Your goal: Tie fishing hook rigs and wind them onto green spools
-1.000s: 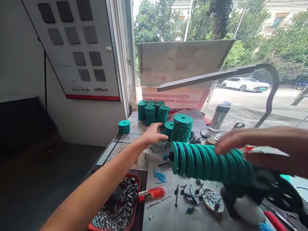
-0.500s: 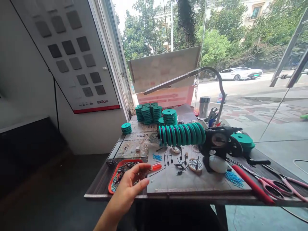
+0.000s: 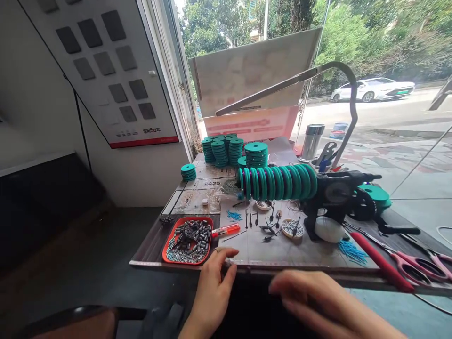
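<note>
My left hand (image 3: 216,285) is at the table's front edge, just below the red tray (image 3: 165,254), with thumb and forefinger curved toward each other. A small pale glint shows between them, too small to name. My right hand (image 3: 312,296), smeared by motion, is in front of the table edge to the right; its fingers are partly hidden. The tray holds dark metal cylinders (image 3: 203,230) and small silvery pieces (image 3: 185,255). Beside it lies a red-orange tool with a clear handle (image 3: 226,230). A black winder (image 3: 335,193) carries a row of green rings (image 3: 278,182).
Stacks of green discs (image 3: 219,153) stand at the back. Small dark stemmed parts (image 3: 270,230), a dish of grey beads (image 3: 292,228) and blue sticks (image 3: 353,253) lie on the board. Pink-handled scissors (image 3: 411,269) and a red-handled tool (image 3: 383,263) lie at the right.
My left hand has moved from over the tray, right and down to the table edge. My right hand has come into view. The camera has tilted downward.
</note>
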`<act>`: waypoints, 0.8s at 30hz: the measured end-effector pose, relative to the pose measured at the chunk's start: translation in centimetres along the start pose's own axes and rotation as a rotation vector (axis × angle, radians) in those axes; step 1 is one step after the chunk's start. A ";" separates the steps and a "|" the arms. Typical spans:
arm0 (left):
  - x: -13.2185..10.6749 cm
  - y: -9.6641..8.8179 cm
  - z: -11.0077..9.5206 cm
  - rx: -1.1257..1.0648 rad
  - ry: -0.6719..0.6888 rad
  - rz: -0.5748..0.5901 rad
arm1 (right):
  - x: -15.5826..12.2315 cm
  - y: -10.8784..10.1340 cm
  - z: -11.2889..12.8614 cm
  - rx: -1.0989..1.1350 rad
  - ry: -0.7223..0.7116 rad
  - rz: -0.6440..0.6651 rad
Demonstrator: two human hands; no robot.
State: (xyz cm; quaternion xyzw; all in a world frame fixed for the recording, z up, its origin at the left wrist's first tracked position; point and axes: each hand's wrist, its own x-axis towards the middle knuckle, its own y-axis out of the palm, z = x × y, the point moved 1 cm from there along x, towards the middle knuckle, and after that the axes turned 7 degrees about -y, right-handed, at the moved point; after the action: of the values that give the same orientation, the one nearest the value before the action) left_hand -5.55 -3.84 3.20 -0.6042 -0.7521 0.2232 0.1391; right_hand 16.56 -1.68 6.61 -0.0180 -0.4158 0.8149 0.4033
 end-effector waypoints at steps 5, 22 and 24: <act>3.3 0.8 -2.1 -0.447 -0.011 0.026 | 4.4 0.6 -2.1 0.153 0.107 -0.214; 5.7 3.2 -6.1 -0.814 0.035 0.148 | 12.9 1.6 -1.4 0.799 0.243 -0.350; 5.6 3.3 -6.1 -0.846 0.022 0.161 | 13.1 1.5 -1.3 0.845 0.277 -0.354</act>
State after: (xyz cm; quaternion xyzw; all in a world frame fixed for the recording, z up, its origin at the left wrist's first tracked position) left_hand -1.13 3.21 6.45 -0.6672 -0.7263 -0.1012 -0.1309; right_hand 7.22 7.46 8.71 0.1102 0.0128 0.8215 0.5593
